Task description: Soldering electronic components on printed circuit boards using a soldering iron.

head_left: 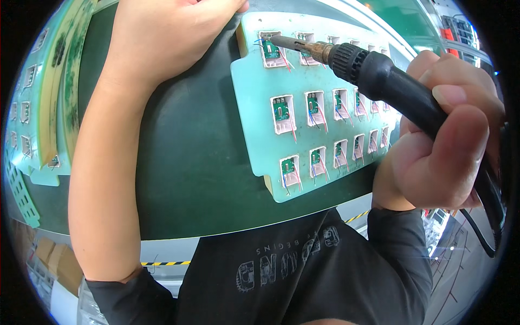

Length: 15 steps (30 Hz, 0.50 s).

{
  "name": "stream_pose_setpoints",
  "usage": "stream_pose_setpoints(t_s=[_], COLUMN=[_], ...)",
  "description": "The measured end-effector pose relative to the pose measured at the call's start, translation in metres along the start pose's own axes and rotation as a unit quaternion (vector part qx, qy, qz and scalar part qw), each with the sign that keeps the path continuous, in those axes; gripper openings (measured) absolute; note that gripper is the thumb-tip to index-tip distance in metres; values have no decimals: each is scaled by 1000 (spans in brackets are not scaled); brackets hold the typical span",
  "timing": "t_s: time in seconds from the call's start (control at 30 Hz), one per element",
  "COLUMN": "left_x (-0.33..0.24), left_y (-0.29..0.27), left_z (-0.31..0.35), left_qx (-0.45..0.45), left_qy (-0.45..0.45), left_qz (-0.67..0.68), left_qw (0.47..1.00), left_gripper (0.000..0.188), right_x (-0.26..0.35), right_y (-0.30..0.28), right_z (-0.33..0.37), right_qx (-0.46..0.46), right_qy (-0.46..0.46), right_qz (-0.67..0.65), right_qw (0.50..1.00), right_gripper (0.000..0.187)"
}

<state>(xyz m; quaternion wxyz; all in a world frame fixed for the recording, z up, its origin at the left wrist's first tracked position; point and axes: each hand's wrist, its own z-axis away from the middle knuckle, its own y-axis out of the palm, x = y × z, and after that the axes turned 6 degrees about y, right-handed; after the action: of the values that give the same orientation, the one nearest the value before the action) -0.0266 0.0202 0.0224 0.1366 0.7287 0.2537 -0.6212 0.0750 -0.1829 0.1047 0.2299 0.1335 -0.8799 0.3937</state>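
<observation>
My right hand [441,130] is closed round the black handle of a soldering iron [374,70]. The iron's tip reaches the top of a small green circuit board [271,50], which sits in a white housing at the far left corner of a pale green tray [252,103]. Several like boards in housings fill the tray's slots in rows, with thin red, blue and black wires sticking out. My left hand [168,35] is at the upper edge, left of that corner. Its fingers look curled, but the frame cuts them off, and whatever they hold is hidden.
Under the tray lies a dark green work mat [184,179]. To the left are more pale green trays [32,130] with yellowish edges, stacked, plus a slotted green strip [23,195]. The iron's black cable [476,233] hangs at the right. Cardboard boxes [62,265] stand low at left.
</observation>
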Motion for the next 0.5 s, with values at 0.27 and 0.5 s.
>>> stream_pose_setpoints(t_s=[0.27, 0.5], left_x=[-3, -7], left_y=[-5, -12], left_z=[-3, -4], left_qx=[-8, -8], left_qy=[-10, -6], left_qz=[0, -15], left_qw=[1000, 1000], left_gripper=[9, 9], right_x=[7, 10], right_y=[3, 6], right_z=[-9, -15], right_qx=[10, 13], right_qy=[-8, -10], right_qz=[8, 12], right_qw=[1000, 1000], right_gripper=[24, 24])
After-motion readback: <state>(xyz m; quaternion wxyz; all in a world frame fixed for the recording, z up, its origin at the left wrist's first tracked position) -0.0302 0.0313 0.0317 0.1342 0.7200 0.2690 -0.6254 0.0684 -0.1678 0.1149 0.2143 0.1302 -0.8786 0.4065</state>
